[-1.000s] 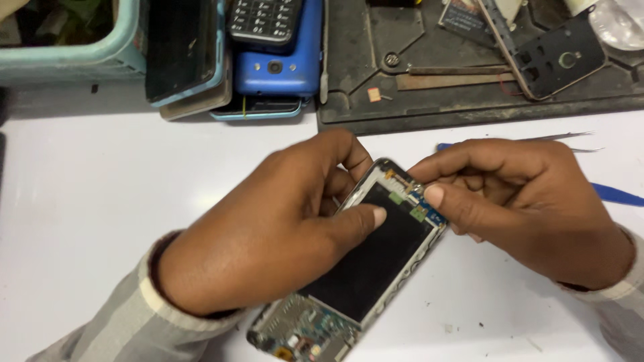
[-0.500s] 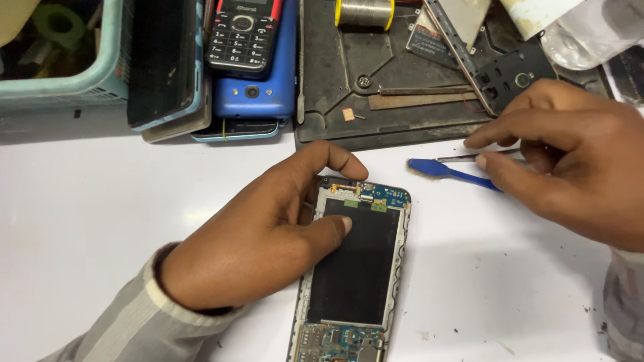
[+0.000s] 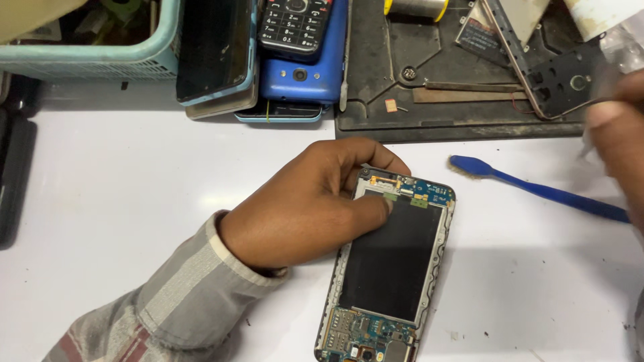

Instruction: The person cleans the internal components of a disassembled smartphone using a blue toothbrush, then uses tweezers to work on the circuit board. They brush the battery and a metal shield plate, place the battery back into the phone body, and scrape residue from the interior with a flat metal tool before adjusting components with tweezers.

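While my left hand (image 3: pixel 302 208) pins opened phone (image 3: pixel 392 261), fingers clamped | right hand (image 3: pixel 620 134) blurred, grip unreadable | press evenly near tabletop's front edge.

The left part of the white surface (image 3: pixel 100 174) lies bare, giving a hand open passage there. Along its far edge stand a teal basket (image 3: pixel 87 57), stacked phones (image 3: pixel 295 60) and a dark work mat (image 3: pixel 456 87), blocking that side. Toward the right edge a blue brush (image 3: pixel 537 191) lies across the way, near the opened phone (image 3: pixel 392 261) at the near edge.
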Motion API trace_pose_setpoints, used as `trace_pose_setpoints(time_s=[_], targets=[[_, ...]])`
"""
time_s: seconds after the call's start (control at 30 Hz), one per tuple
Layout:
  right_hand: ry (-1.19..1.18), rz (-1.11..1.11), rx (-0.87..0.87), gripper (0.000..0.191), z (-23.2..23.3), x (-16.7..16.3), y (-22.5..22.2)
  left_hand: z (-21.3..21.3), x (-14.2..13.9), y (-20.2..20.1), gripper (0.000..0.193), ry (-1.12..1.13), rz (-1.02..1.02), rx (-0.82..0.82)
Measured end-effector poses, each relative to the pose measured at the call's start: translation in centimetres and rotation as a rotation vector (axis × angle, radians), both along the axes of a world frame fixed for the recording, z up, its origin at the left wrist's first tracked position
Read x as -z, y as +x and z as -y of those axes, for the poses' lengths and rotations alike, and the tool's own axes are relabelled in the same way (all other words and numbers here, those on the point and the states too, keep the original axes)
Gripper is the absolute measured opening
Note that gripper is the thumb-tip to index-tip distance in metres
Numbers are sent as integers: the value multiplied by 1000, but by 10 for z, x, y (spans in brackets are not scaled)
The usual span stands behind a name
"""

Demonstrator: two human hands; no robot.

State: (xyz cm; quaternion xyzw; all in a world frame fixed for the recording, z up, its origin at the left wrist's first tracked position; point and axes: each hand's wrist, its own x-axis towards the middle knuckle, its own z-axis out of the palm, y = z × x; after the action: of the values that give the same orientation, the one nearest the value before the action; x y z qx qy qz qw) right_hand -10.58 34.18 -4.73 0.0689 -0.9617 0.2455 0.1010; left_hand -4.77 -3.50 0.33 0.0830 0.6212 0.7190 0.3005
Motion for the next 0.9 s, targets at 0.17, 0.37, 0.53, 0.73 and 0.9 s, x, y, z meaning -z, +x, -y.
trace_pose_setpoints(time_s=[0.17,0.37,0.53,0.73,0.9], targets=[[-721,750,-453,48,28,-6,-48,-2,2,1,28,-86,-37,-32],[-804,303,-416,33,41,3,21,-4,-2,3,29,-195,-60,-46],[-808,235,-486,24,40,10,28,-3,-5,3,28,-230,-103,-41],[-361,165,-422,13,82,-20,41,-2,-4,4,31,-205,-131,-46],[-217,120,-528,11,85,-33,53,-3,-2,4,29,-176,-137,-62]])
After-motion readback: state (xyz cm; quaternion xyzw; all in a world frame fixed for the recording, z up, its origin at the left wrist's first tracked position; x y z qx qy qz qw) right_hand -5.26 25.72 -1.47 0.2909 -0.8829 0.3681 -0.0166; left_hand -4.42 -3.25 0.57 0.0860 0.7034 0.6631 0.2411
